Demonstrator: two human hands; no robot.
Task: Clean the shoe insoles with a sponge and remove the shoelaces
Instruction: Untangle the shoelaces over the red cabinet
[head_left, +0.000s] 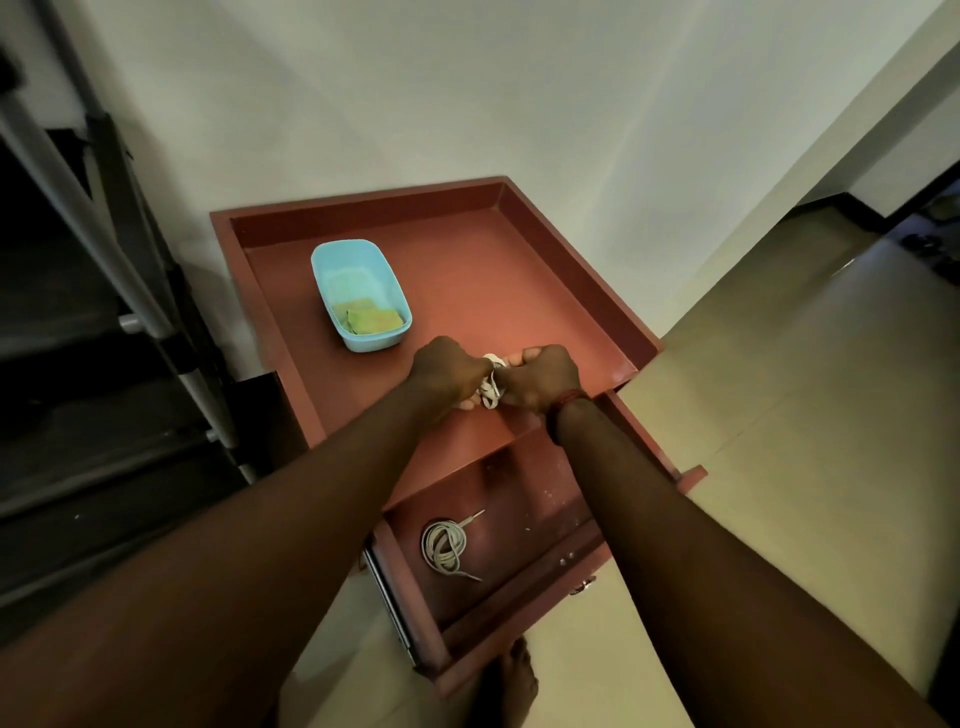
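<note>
My left hand (448, 370) and my right hand (540, 378) meet over the front part of the red cabinet top (483, 280). Between them they grip a bundled white shoelace (491, 387), fingers curled round it. Much of the lace is hidden by the fingers. A second coiled white shoelace (443, 544) lies in the open drawer (519, 613) below my arms. A light blue tub (361, 293) stands at the left of the cabinet top with a yellow-green sponge (369, 320) in it. No shoe or insole is in view.
The cabinet top has a raised rim along the back and right sides. It stands against a white wall. Dark stairs with a metal railing (104, 244) lie to the left. Pale floor tiles (779, 467) spread to the right, and a bare foot (514, 680) shows under the drawer.
</note>
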